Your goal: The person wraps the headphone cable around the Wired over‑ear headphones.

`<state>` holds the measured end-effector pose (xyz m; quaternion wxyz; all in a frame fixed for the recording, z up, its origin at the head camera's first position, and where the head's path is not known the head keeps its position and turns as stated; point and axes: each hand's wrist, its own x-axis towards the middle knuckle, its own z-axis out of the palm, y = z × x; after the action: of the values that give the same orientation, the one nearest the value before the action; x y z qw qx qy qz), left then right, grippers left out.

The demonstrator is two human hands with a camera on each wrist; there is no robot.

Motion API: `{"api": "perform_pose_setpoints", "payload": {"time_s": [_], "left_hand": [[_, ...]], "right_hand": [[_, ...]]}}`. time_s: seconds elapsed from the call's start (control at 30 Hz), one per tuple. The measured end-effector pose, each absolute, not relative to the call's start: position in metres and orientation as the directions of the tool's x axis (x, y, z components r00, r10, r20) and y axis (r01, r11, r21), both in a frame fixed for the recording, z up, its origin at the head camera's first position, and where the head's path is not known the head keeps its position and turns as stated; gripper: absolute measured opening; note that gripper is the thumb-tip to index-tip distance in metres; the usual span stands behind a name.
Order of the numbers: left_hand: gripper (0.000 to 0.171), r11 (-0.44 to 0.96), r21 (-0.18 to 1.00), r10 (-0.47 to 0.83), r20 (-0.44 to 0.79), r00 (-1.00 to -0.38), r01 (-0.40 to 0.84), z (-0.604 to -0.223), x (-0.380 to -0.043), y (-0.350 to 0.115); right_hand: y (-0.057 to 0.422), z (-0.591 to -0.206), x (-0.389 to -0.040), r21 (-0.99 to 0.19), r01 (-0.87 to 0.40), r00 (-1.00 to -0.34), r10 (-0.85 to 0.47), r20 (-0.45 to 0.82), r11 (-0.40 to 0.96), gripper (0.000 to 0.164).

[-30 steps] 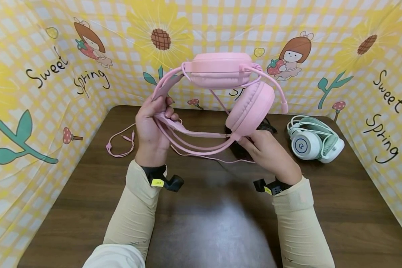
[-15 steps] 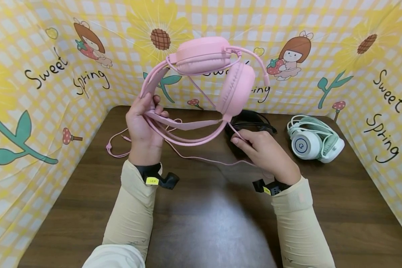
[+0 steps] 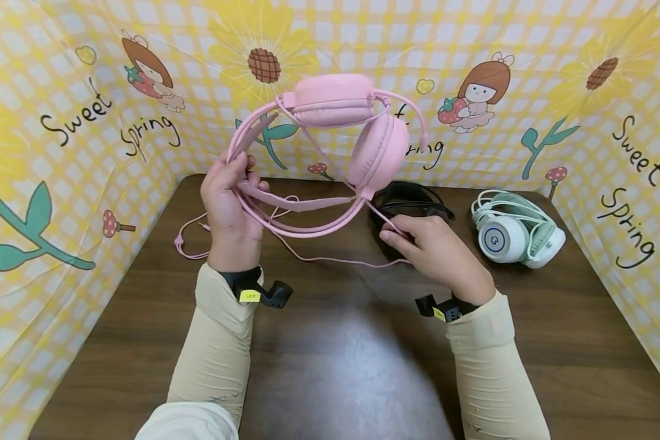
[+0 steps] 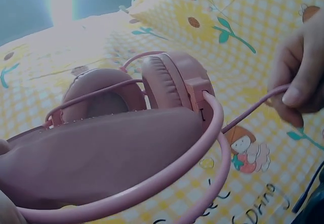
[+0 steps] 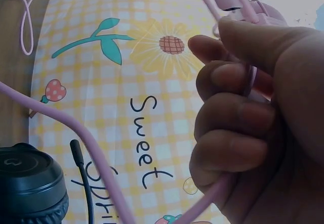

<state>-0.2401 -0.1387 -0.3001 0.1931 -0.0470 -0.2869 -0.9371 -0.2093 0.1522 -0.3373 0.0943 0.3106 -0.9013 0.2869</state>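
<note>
Gripping pink headset (image 3: pixel 382 153) in left fingers (image 3: pixel 253 177), cable (image 5: pixel 96 153) in right fingers (image 5: pixel 228 153). Seemingly wound partway, leaving slack to gather from bench (image 3: pixel 352 366).

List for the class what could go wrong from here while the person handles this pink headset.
1. The left hand holds the pink headset up by its headband, so it might slip and drop.
2. The pink cable runs straight from headset to right hand; a hard tug could strain it.
3. In the head view, the cable's slack passes near the black headset and could snag on it.
</note>
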Motion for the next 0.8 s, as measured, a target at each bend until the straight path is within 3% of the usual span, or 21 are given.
{"api": "perform_pose_setpoints", "payload": {"time_s": [0.2,0.53,0.8], "left_hand": [[0.017,-0.664,0.564,-0.431,0.247,-0.868,0.491,-0.299,-0.239,-0.137],[0.027,-0.552,0.638,-0.490,0.274,-0.828,0.538,-0.300,-0.241,-0.134],[0.034,-0.407,0.674,-0.543,0.365,-0.756,0.617,-0.301,-0.239,-0.126]], "right_hand": [[0.154,-0.338,-0.209,-0.447,-0.613,-0.790,-0.510,0.341,0.651,0.017],[0.154,-0.338,-0.210,-0.426,-0.606,-0.795,-0.516,0.319,0.672,0.005],[0.153,-0.337,-0.210,-0.416,-0.586,-0.810,-0.509,0.291,0.695,0.009]]}}
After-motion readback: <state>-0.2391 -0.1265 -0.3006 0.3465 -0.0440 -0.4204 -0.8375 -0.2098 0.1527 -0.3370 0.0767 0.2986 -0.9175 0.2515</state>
